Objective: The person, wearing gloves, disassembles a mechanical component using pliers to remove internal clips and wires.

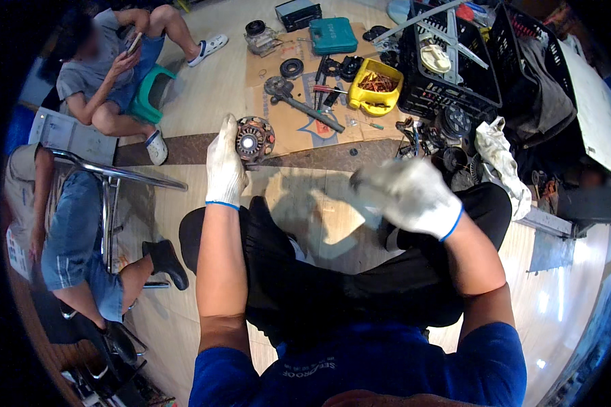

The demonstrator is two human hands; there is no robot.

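Note:
My left hand (225, 163), in a white knitted glove with a blue cuff, grips the edge of a round motor part (254, 138) with a ring of coppery segments and a bright centre. The fingers behind the part are hidden. My right hand (414, 197), gloved the same way, hangs above my right knee, smeared by motion. Something dark shows at its fingertips, too blurred to name. Beyond my hands, a flattened cardboard sheet (265, 102) bears a long dark shaft-like tool (309, 110), a black ring (292, 68) and a red-handled screwdriver (327, 89).
A cut yellow jug (375, 102) holds copper-coloured bits. Beyond it are a green case (333, 36) and a black crate (448, 88). Dark motor parts (453, 123) lie at right beside a white cloth (502, 163). Two people sit at left, one on a green stool (153, 95).

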